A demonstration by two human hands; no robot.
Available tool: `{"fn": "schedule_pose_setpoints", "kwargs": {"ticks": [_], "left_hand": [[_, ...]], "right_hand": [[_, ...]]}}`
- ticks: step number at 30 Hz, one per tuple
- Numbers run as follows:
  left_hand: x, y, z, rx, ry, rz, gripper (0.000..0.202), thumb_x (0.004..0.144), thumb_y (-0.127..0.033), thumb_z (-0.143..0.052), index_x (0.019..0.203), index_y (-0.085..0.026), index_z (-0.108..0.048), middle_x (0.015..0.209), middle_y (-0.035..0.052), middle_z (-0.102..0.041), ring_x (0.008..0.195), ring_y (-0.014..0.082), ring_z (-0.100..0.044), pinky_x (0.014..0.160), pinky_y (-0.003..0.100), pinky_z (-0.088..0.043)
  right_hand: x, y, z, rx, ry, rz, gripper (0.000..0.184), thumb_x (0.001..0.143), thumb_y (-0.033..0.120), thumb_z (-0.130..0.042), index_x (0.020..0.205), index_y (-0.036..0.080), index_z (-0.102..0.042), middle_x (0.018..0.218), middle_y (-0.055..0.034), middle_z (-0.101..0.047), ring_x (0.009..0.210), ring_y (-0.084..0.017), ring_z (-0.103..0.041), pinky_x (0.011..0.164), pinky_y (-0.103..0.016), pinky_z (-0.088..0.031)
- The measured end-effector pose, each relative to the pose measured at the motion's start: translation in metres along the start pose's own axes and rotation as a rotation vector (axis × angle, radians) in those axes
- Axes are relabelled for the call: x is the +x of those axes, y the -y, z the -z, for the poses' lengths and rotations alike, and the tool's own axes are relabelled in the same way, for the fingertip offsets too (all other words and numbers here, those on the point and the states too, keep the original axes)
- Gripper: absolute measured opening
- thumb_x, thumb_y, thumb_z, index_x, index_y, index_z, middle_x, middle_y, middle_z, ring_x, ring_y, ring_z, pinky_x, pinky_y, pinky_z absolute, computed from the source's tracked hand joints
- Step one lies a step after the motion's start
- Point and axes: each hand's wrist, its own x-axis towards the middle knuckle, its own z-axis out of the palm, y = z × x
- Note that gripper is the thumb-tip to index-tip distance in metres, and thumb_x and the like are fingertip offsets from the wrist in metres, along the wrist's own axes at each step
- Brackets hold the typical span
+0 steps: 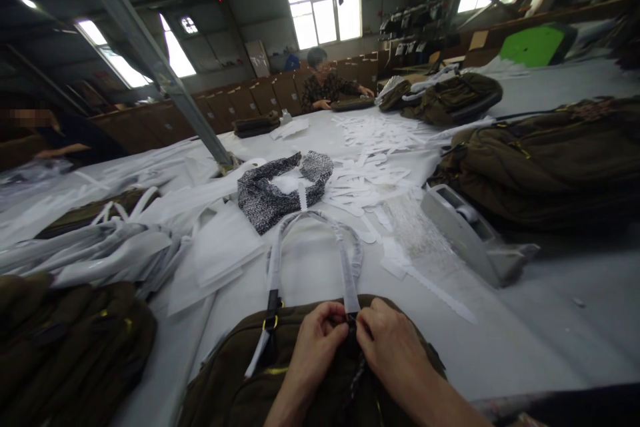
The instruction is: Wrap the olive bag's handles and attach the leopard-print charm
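Note:
An olive-brown bag lies at the near edge of the white table. Its handle straps, wrapped in white paper, loop away from me. My left hand and my right hand meet at the base of the right strap, fingers curled and pinched together on the strap's end where it joins the bag. A dark cord hangs below my hands.
A grey tape dispenser sits to the right, a speckled black-and-white cloth ahead, white paper strips scattered beyond. More olive bags pile at right and near left. A person works at the far end, another at far left.

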Motion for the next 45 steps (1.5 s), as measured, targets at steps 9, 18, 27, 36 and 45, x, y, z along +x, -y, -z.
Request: {"fn": "schedule_pose_setpoints", "kwargs": {"ticks": [9,18,27,36,45], "left_hand": [[0.009,0.016,-0.002,-0.145,0.041,0.035,0.015,0.07,-0.025,-0.06,0.079,-0.016,-0.054,0.051,-0.0085,-0.042,0.041,0.0039,-0.032,0.038,0.015,-0.024],[0.014,0.023,-0.006,-0.262,0.04,-0.008,0.017,0.069,-0.022,-0.061,0.08,-0.017,-0.05,0.067,-0.0067,-0.051,0.038,0.0008,-0.031,0.034,0.014,-0.022],[0.019,0.024,-0.004,-0.375,0.009,-0.022,0.022,0.061,-0.018,-0.069,0.076,-0.015,-0.052,0.066,-0.0036,-0.055,0.051,0.0047,-0.044,0.048,0.016,-0.03],[0.022,0.027,-0.009,-0.445,-0.094,-0.125,0.017,0.057,-0.01,-0.065,0.07,-0.014,-0.055,0.058,-0.0046,-0.052,0.053,0.0058,-0.046,0.05,0.017,-0.033],[0.005,0.02,-0.003,-0.619,-0.26,-0.378,0.017,0.078,-0.029,-0.055,0.081,-0.021,-0.04,0.064,-0.0083,-0.042,0.048,0.0043,-0.036,0.045,0.017,-0.031]], "right_hand": [[0.004,0.001,-0.005,-0.039,-0.005,0.021,0.025,0.089,0.02,-0.042,0.074,0.024,-0.061,0.073,-0.0007,-0.057,0.063,-0.013,-0.058,0.056,-0.024,-0.032],[0.008,-0.003,-0.011,-0.016,-0.014,0.021,0.026,0.089,0.021,-0.042,0.072,0.024,-0.062,0.072,-0.0002,-0.057,0.063,-0.014,-0.057,0.057,-0.024,-0.031],[0.014,-0.011,-0.018,0.103,-0.044,0.048,0.026,0.086,0.024,-0.045,0.071,0.025,-0.066,0.069,-0.0009,-0.057,0.067,-0.015,-0.058,0.06,-0.024,-0.034],[0.014,-0.018,-0.019,0.389,-0.088,0.02,0.022,0.083,0.033,-0.048,0.081,0.023,-0.067,0.067,-0.0004,-0.061,0.065,-0.017,-0.058,0.063,-0.025,-0.04],[0.014,-0.011,-0.008,0.445,-0.092,0.222,0.025,0.08,0.034,-0.051,0.095,0.02,-0.066,0.073,-0.002,-0.066,0.066,-0.018,-0.06,0.064,-0.026,-0.044]]}}
